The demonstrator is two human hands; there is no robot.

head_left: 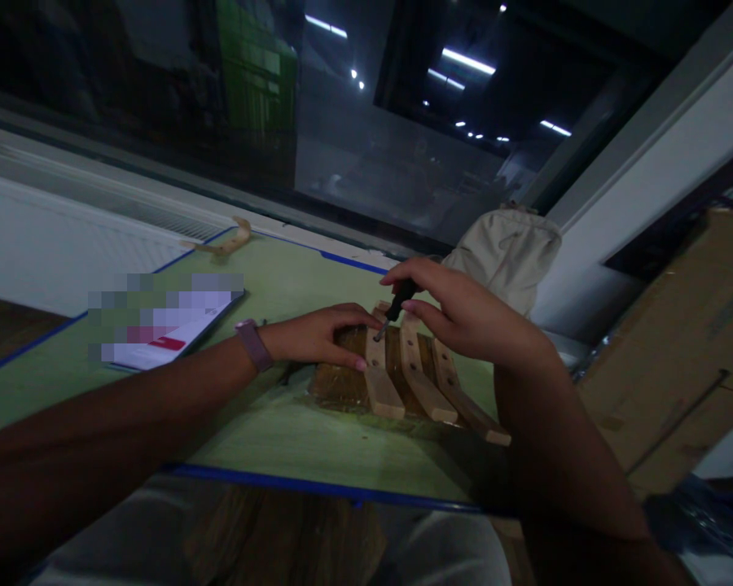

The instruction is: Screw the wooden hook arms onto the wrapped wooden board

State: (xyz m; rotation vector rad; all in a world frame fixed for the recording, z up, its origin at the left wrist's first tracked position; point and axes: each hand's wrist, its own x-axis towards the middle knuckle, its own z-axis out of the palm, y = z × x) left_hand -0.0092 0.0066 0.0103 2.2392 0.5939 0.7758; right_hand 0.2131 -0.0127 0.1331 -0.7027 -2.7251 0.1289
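My right hand (pixel 464 308) grips the black handle of a screwdriver (pixel 401 301), which tilts down to the left. Its metal tip meets a dark hole or screw in the leftmost pale wooden slat (pixel 384 392). My left hand (pixel 311 332) is on that same slat, thumb near its middle and fingers near its far end, steadying it. Beneath lies a brown, wood-like block (pixel 335 382) with a shiny surface. A middle slat (pixel 431 392) and a right slat (pixel 467 405), both bent and with dark holes, lie across the block beside the first.
The green table (pixel 269 431) has a blue edge. A booklet or printed sheet (pixel 183 330) lies at left, partly blurred. Another curved wooden piece (pixel 232 238) rests at the far corner. A beige bag (pixel 506 244) stands by the window; a cardboard box (pixel 678 350) is at right.
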